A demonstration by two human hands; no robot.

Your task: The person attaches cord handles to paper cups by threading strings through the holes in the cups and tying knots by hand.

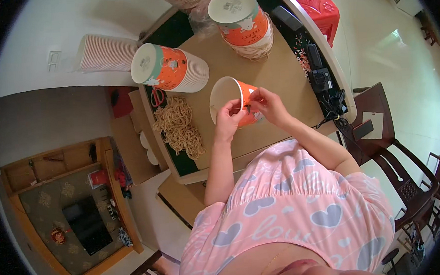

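Work is centred on a wide, round paper cup, white inside and orange outside, which is held tilted, mouth toward the left, over the near middle of a tan tabletop with dark green borders. At its rim a narrow grip is kept by the left hand, with the thumb and fingers closed on the cup wall. The thumb and fingers of the right hand are drawn close together at the orange side; whether anything is pinched between them cannot be told, and a small dark patch there is too blurred to be named.

As for progress, the cup in hand appears to be only partly dealt with, no finished cord being made out on it. Pale strands are seen around the lower end of the far stack of orange and green paper cups, so those may be judged done. None are visible on the left stack of nested orange and green cups, which seems to be left over, as does a loose heap of tan twisted cords, beside which red-handled scissors are laid.
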